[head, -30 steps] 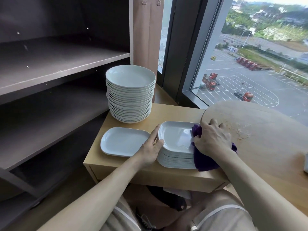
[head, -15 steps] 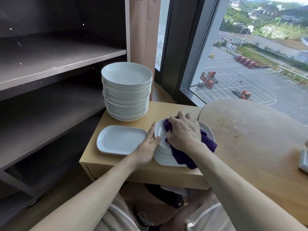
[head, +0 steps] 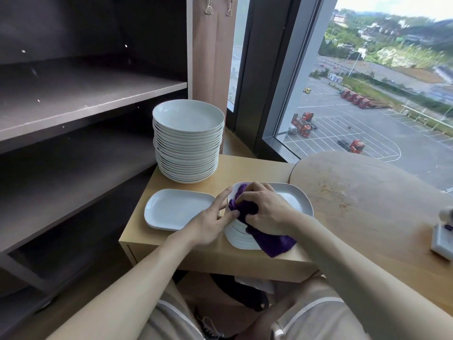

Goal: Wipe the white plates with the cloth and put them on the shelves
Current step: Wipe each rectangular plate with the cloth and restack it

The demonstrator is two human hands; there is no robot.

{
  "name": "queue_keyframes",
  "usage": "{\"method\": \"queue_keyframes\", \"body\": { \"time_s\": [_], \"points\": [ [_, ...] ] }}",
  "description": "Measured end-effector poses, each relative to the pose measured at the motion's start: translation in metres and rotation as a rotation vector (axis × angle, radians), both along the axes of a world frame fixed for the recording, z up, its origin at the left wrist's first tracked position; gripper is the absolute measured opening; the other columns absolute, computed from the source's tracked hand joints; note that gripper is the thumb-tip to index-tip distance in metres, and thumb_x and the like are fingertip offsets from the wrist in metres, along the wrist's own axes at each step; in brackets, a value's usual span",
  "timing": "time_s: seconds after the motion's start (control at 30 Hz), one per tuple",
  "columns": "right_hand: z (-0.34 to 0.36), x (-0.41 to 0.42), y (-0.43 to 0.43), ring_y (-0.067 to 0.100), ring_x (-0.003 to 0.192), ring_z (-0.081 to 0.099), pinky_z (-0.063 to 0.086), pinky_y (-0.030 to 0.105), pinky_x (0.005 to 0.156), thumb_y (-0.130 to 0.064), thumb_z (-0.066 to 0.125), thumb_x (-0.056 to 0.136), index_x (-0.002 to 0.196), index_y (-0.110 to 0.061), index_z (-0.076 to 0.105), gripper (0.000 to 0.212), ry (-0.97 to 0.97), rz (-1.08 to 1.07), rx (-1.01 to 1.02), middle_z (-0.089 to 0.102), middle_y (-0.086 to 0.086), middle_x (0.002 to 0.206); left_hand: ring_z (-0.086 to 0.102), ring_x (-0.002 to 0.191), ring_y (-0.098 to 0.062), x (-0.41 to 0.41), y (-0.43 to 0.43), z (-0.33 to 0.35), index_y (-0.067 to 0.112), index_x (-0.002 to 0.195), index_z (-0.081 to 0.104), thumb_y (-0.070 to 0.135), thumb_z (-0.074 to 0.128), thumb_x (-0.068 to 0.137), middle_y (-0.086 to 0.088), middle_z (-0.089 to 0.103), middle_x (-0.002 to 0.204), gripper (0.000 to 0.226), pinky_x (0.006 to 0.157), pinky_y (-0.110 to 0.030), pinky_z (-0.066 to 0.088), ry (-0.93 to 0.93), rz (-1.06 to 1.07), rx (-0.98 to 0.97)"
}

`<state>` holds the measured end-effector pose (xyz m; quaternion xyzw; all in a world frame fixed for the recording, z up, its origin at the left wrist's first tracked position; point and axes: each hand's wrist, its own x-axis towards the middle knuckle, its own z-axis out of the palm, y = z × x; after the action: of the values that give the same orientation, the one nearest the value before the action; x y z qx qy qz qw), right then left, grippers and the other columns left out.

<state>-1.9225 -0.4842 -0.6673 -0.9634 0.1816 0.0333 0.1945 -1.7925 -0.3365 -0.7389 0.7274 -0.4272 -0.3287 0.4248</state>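
Far left, shelves (head: 93, 104): dark grey boards, open front, just beside the low cabinet.
Low cabinet (head: 245, 258): light wood, all the plates sit on its top.
Single rectangular plate (head: 176, 208): white, flat on the cabinet top, just left of the rectangular plate stack, apart from it.
Round plate stack (head: 188, 141): white, tall pile at the back of the cabinet top, behind the single plate.
Left hand (head: 210, 222): fingers mostly straight, index and thumb against the left rim of the stack's top plate, bracing it, gripping nothing.
Purple cloth (head: 269, 239): bunched on the left part of the top plate, tail hanging over the stack's front edge.
Right hand (head: 264, 212): fingers curled round the cloth, pressing it down onto the top plate.
Rectangular plate stack (head: 294, 200): white, rounded corners, low pile at the front right of the cabinet top, touching the round table edge.
Round table (head: 367, 192): light wood, scuffed patch near the middle.
Window (head: 355, 114): car park with red trucks below.
White object (head: 443, 239): on the table at the right edge, too blurred to identify.
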Motion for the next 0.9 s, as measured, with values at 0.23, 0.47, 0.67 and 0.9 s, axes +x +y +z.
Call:
{"method": "queue_keyframes", "body": {
  "time_s": [0.23, 0.47, 0.67, 0.9],
  "points": [
    [-0.004, -0.024, -0.012, 0.015, 0.124, 0.036, 0.044, 0.042, 0.098, -0.037, 0.06, 0.082, 0.118, -0.043, 0.062, 0.037, 0.004, 0.011, -0.094, 0.045, -0.018, 0.124, 0.048, 0.141, -0.024, -0.002, -0.001, 0.003, 0.072, 0.146, -0.001, 0.085, 0.039, 0.087, -0.004, 0.042, 0.16, 0.073, 0.116, -0.048, 0.038, -0.091, -0.027, 0.091],
    [-0.003, -0.054, -0.049, 0.014, 0.121, 0.035, 0.039, 0.039, 0.091, -0.041, 0.058, 0.077, 0.1, -0.047, 0.055, 0.024, 0.04, -0.152, -0.155, 0.043, -0.019, 0.122, 0.05, 0.135, -0.027, -0.013, -0.012, -0.002, 0.062, 0.149, 0.002, 0.05, 0.043, 0.1, -0.005, 0.047, 0.153, 0.065, 0.112, -0.043, 0.038, 0.019, 0.057, 0.067],
    [-0.005, -0.034, -0.061, 0.021, 0.107, 0.04, 0.039, 0.04, 0.082, -0.042, 0.058, 0.078, 0.096, -0.037, 0.056, 0.019, 0.003, -0.361, -0.274, 0.052, -0.006, 0.114, 0.04, 0.144, -0.022, -0.016, -0.013, -0.004, 0.053, 0.156, 0.001, 0.039, 0.043, 0.106, -0.001, 0.039, 0.158, 0.067, 0.12, -0.043, 0.031, 0.125, 0.05, 0.033],
    [-0.023, -0.002, -0.035, 0.033, 0.111, 0.048, 0.038, 0.045, 0.083, -0.048, 0.049, 0.085, 0.107, -0.023, 0.058, 0.034, -0.072, -0.462, -0.467, 0.052, 0.006, 0.122, 0.051, 0.128, -0.029, -0.017, -0.016, -0.008, 0.056, 0.155, -0.002, 0.043, 0.04, 0.107, -0.016, 0.045, 0.149, 0.065, 0.111, -0.036, 0.037, 0.089, 0.045, 0.044]
  ]
}}
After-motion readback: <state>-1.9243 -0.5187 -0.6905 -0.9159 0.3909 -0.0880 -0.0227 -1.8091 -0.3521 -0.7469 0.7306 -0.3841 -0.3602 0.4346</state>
